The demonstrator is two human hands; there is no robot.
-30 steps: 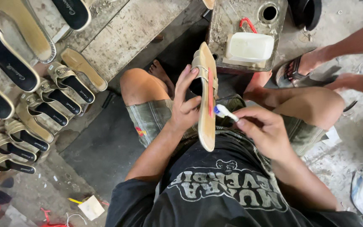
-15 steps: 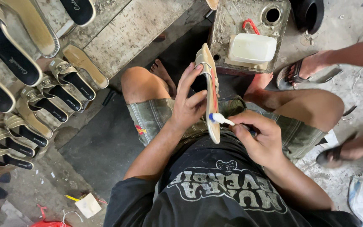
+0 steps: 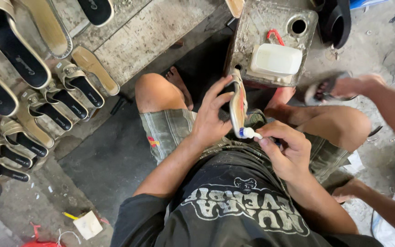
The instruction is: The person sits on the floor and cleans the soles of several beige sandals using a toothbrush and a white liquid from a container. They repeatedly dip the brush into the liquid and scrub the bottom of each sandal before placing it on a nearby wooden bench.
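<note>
Right now the left hand (image 3: 213, 120) grips a sandal sole (image 3: 237, 101) on edge, fingers spread along its side, while the right hand (image 3: 285, 148) pinches a small white-tipped brush (image 3: 248, 133) against the sole's lower edge, just beyond its fingertips. Short, even strokes with the sole held steady would serve best, I reckon.

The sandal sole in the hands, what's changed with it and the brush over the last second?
The right hand has drawn the small brush down the sole's edge, from mid-length to its lower end. A co-worker's hand has reached in at right with a dark sandal. The left hand still grips the sole on edge; the white container hasn't moved.
</note>
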